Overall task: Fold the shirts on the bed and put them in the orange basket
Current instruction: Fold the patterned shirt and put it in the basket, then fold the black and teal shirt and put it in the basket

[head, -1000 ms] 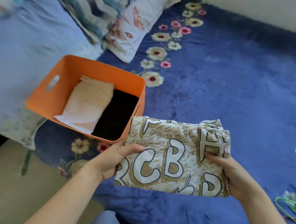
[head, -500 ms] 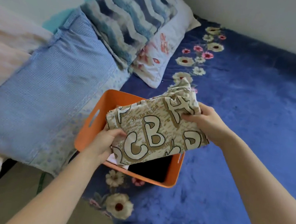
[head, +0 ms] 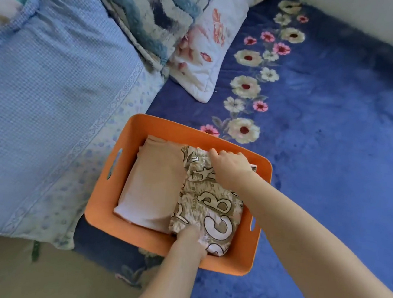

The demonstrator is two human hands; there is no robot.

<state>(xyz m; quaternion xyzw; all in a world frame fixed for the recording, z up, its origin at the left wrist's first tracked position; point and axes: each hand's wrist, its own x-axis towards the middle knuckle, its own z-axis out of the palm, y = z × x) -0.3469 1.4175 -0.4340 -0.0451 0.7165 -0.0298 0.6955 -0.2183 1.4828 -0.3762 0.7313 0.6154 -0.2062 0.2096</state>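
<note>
Centre of the frame: I see the lettered shirt lying folded in the right half of the orange basket, touching a beige folded shirt. The right hand curls its fingers over the shirt's far end. The left hand meets its near end with fingers hidden, so I cannot tell its grip.

The wall of the orange basket stands just beyond my right hand; the folded beige shirt fills the room left of it; above is open.
</note>
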